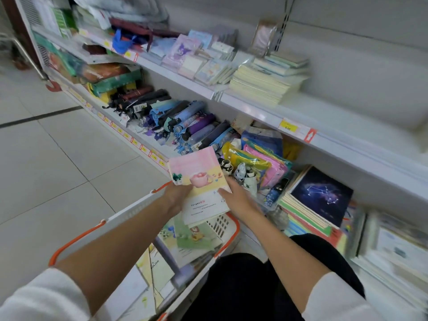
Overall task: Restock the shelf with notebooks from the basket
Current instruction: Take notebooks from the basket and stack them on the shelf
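Observation:
A pink and yellow notebook [196,172] with a teapot picture is held above the far end of the white basket [129,214], tilted toward the shelves. My left hand [176,195] grips its left lower edge. My right hand [238,197] holds its right lower edge, thumb on the cover. More notebooks [196,237] lie in the basket below. A dark constellation notebook [320,195] tops a stack on the lower shelf at the right.
The upper shelf [259,113] carries pale yellow notebook stacks [261,85] and small character notepads [185,50]. Folded umbrellas [185,121] and coloured pouches [261,163] fill the lower shelf. The basket has orange handles [76,242]. Tiled floor lies to the left.

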A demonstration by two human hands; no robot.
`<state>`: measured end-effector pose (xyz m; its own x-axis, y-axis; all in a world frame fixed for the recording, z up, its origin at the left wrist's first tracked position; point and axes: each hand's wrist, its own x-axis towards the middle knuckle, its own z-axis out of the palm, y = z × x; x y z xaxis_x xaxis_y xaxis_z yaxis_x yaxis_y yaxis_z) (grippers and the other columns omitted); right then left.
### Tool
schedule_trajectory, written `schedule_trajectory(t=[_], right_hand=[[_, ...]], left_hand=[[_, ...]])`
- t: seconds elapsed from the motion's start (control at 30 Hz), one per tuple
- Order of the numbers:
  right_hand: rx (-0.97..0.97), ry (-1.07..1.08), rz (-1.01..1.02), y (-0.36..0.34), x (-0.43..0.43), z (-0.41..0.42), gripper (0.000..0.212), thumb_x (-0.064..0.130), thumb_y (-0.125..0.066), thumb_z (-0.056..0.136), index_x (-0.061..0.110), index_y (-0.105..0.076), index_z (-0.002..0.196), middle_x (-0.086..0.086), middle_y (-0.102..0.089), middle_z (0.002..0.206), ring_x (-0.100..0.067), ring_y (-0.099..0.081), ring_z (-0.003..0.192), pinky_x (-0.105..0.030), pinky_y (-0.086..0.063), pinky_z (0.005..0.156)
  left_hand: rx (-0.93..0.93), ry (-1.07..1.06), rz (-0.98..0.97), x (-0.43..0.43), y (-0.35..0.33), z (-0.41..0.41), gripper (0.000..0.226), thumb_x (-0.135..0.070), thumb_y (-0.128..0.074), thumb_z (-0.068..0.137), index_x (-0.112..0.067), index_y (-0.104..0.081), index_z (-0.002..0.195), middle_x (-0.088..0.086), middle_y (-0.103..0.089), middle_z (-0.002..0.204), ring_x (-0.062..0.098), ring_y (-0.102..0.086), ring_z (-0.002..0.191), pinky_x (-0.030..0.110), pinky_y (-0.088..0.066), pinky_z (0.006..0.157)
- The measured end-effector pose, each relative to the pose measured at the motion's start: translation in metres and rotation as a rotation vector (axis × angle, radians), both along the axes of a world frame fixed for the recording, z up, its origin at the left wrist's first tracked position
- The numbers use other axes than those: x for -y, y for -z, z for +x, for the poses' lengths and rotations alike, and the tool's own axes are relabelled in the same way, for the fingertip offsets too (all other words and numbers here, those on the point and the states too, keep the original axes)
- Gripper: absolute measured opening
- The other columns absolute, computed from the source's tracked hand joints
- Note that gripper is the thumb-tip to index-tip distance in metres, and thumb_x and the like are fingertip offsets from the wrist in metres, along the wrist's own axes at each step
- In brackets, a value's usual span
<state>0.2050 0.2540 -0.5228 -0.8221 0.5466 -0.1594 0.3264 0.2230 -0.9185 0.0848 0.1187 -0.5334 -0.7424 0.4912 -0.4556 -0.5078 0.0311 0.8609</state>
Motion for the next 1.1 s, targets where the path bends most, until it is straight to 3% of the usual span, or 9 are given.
schedule_trajectory(t=[0.13, 0.2, 0.27, 0.37, 0.43, 0.6, 0.77, 0.93, 1.1], right_hand=[[-0.114, 0.053, 0.103, -0.049, -0.037, 0.036, 0.052, 0.007, -0.053, 0.096, 0.025, -0.04, 0.143, 0.01, -0.059, 0.116, 0.002, -0.06, 0.087, -0.011, -0.049, 0.064], [-0.195, 0.119, 0.218, -0.072, -0.057, 0.057, 0.046, 0.003, -0.054, 0.094, 0.018, -0.049, 0.136, 0.01, -0.058, 0.122, -0.004, -0.059, 0.099, -0.011, -0.045, 0.076], [-0.266, 0.204, 0.216, -0.093, -0.08, 0.079, 0.042, 0.003, -0.056, 0.091, 0.019, -0.057, 0.13, 0.004, -0.065, 0.12, -0.013, -0.061, 0.105, -0.023, -0.047, 0.082], [-0.368, 0.333, 0.113, -0.124, -0.11, 0.119, 0.039, 0.002, -0.056, 0.093, 0.033, -0.062, 0.114, 0.01, -0.07, 0.103, -0.007, -0.065, 0.09, -0.022, -0.053, 0.076], [-0.444, 0.424, 0.068, -0.143, -0.132, 0.148, 0.04, 0.003, -0.054, 0.094, 0.038, -0.061, 0.111, 0.009, -0.07, 0.1, -0.006, -0.065, 0.081, -0.02, -0.054, 0.059], [-0.586, 0.692, 0.047, -0.179, -0.197, 0.218, 0.037, 0.009, -0.054, 0.096, 0.027, -0.057, 0.128, 0.0, -0.068, 0.116, -0.019, -0.066, 0.099, -0.023, -0.051, 0.052], [-0.615, 0.866, 0.109, -0.209, -0.254, 0.277, 0.031, 0.011, -0.052, 0.097, 0.024, -0.053, 0.126, 0.002, -0.065, 0.109, -0.014, -0.063, 0.088, -0.02, -0.051, 0.048], [-0.557, 1.023, 0.163, -0.231, -0.315, 0.317, 0.022, 0.016, -0.06, 0.094, 0.02, -0.052, 0.114, -0.004, -0.063, 0.111, -0.012, -0.058, 0.079, -0.026, -0.049, 0.06], [-0.598, 0.998, 0.038, -0.226, -0.353, 0.35, 0.052, 0.011, -0.082, 0.07, 0.014, -0.048, 0.108, -0.002, -0.059, 0.087, -0.017, -0.057, 0.079, -0.031, -0.048, 0.073]], left_hand=[[-0.083, 0.052, -0.008, -0.057, -0.044, 0.01, 0.035, -0.001, -0.062, 0.088, 0.0, -0.056, 0.122, 0.018, -0.062, 0.12, 0.035, -0.062, 0.099, 0.051, -0.051, 0.088], [-0.107, 0.119, 0.029, -0.087, -0.073, 0.024, 0.031, -0.002, -0.058, 0.09, -0.002, -0.056, 0.121, 0.018, -0.064, 0.115, 0.034, -0.062, 0.097, 0.047, -0.051, 0.083], [-0.165, 0.179, 0.061, -0.117, -0.097, 0.039, 0.031, -0.005, -0.056, 0.09, -0.004, -0.056, 0.121, 0.016, -0.064, 0.114, 0.032, -0.062, 0.096, 0.042, -0.051, 0.079], [-0.35, 0.349, 0.066, -0.157, -0.13, 0.067, 0.026, -0.015, -0.056, 0.092, -0.01, -0.058, 0.117, 0.011, -0.067, 0.111, 0.027, -0.064, 0.093, 0.042, -0.056, 0.075], [-0.379, 0.478, 0.093, -0.18, -0.152, 0.091, 0.019, -0.014, -0.053, 0.095, -0.01, -0.058, 0.113, 0.008, -0.068, 0.103, 0.02, -0.065, 0.086, 0.033, -0.055, 0.067], [-0.353, 0.69, 0.173, -0.243, -0.193, 0.156, 0.019, -0.01, -0.056, 0.095, -0.009, -0.053, 0.114, 0.007, -0.067, 0.092, 0.016, -0.065, 0.076, 0.023, -0.058, 0.059], [-0.476, 0.694, 0.266, -0.319, -0.232, 0.219, 0.041, 0.009, -0.058, 0.087, -0.004, -0.054, 0.125, 0.017, -0.063, 0.113, 0.019, -0.061, 0.082, 0.023, -0.057, 0.068], [-0.561, 0.671, 0.31, -0.394, -0.249, 0.263, 0.034, 0.013, -0.054, 0.085, -0.004, -0.064, 0.113, 0.005, -0.062, 0.104, 0.016, -0.059, 0.081, 0.025, -0.054, 0.072], [-0.478, 0.508, 0.304, -0.451, -0.229, 0.267, 0.023, 0.011, -0.063, 0.08, 0.005, -0.068, 0.101, 0.013, -0.064, 0.093, 0.021, -0.059, 0.075, 0.032, -0.056, 0.075]])
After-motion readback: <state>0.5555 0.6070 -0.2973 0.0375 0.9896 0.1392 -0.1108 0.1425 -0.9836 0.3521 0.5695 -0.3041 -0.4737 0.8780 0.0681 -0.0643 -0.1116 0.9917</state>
